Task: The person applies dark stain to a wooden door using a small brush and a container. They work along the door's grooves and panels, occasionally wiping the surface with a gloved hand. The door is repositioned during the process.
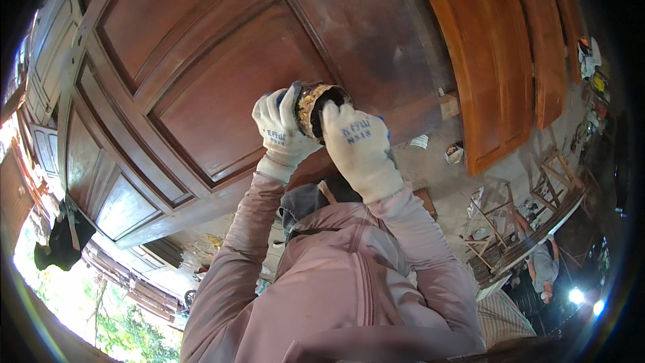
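Note:
My left hand (281, 124), in a white knit glove, is closed around a small round can (310, 105) with a crusted, paint-stained side, tilted so its dark mouth faces right. In a matching glove, my right hand (356, 136) reaches into that mouth. Its fingertips are bent inside and hidden, with something dark beside them that I cannot make out. Both hands are above the near part of a large dark reddish-brown panelled wooden door (235, 87), which lies flat before me.
Orange-brown door panels (484, 47) stand to the right. On the floor are a small tub (454, 154) and wooden frames (494, 228). More panelled doors (50, 54) lean at the far left, near a black cloth (65, 236). Another person (543, 265) is at the lower right.

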Demonstrator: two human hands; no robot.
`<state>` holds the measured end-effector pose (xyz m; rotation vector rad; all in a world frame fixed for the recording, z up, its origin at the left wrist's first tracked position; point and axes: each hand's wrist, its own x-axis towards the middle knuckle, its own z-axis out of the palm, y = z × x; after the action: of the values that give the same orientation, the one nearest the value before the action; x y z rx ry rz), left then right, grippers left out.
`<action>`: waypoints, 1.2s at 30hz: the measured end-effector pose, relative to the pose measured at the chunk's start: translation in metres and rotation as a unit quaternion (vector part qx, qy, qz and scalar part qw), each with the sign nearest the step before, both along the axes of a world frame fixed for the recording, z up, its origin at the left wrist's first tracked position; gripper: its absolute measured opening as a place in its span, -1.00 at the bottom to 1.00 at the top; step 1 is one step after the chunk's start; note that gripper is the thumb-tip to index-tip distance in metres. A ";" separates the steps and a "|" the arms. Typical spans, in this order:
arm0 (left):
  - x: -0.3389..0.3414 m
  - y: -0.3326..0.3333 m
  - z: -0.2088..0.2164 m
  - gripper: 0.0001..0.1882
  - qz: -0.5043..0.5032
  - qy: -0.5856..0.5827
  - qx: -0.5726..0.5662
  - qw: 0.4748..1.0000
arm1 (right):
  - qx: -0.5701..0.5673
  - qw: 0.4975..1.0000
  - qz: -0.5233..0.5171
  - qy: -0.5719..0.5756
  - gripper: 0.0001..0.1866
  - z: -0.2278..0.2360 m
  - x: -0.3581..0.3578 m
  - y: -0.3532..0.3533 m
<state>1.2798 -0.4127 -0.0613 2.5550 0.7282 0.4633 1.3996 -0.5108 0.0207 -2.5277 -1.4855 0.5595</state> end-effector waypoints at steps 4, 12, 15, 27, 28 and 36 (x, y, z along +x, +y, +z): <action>-0.001 -0.005 -0.001 -0.21 0.013 -0.005 0.026 1.000 | -0.006 0.998 0.020 0.067 -0.90 -0.009 0.000 0.005; 0.000 -0.022 -0.008 -0.16 0.057 -0.004 0.073 0.996 | 0.046 0.990 0.135 -0.015 -0.90 -0.024 0.009 -0.008; 0.001 -0.027 -0.010 -0.09 0.063 -0.022 0.079 0.995 | 0.118 0.988 0.059 0.076 -0.91 -0.034 0.018 -0.020; 0.021 -0.033 -0.014 0.08 0.121 -0.026 0.021 0.992 | 0.147 0.578 -0.415 0.687 -0.70 -0.005 0.077 -0.105; 0.020 -0.033 -0.016 0.06 0.124 -0.033 0.015 0.992 | 0.160 0.571 -0.427 0.683 -0.69 -0.004 0.077 -0.112; -0.003 -0.006 -0.062 -0.11 0.333 -0.271 -0.113 0.896 | 0.221 0.908 -0.204 0.291 -0.70 -0.022 0.122 -0.180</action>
<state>1.2765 -0.4191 -0.1230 1.7630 1.3232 1.1706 1.5213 -0.6903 -0.0014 -1.9773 -0.7381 0.7205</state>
